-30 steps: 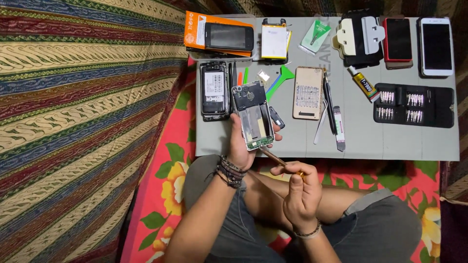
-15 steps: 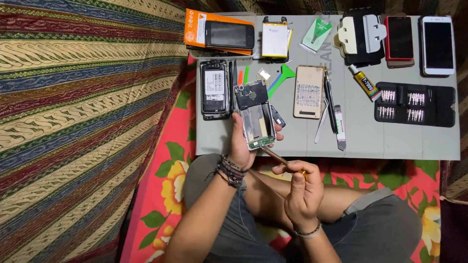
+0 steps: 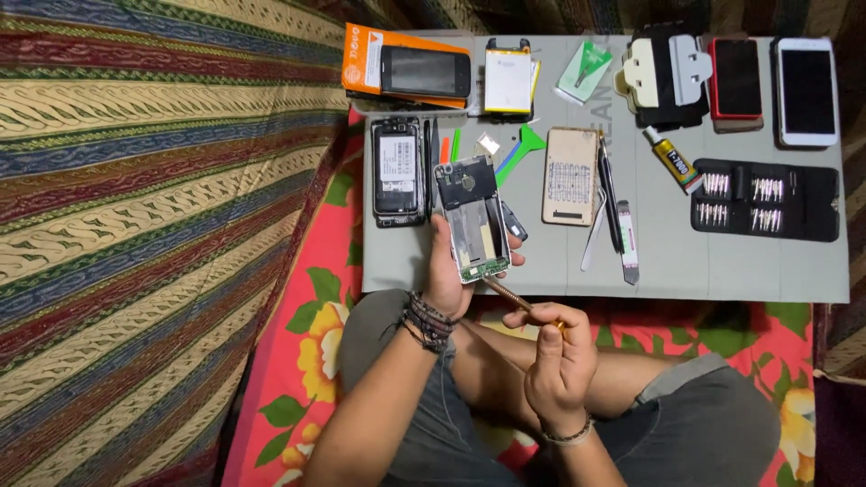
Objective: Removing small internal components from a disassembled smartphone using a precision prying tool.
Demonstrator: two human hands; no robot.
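Above the grey mat (image 3: 749, 271), left hand (image 3: 448, 271) gripping opened phone (image 3: 475, 221), right hand (image 3: 559, 356) apparently pinching screwdriver (image 3: 505, 293).

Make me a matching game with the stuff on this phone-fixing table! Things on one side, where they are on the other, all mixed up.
Things:
1. opened phone
2. screwdriver
3. white phone
4. bit set

Places:
A. far right end of the grey mat
B. in the left hand
C. in a black case, just below the white phone
D. in the right hand, tip at the opened phone's bottom edge

Pairs: 1-B, 2-D, 3-A, 4-C
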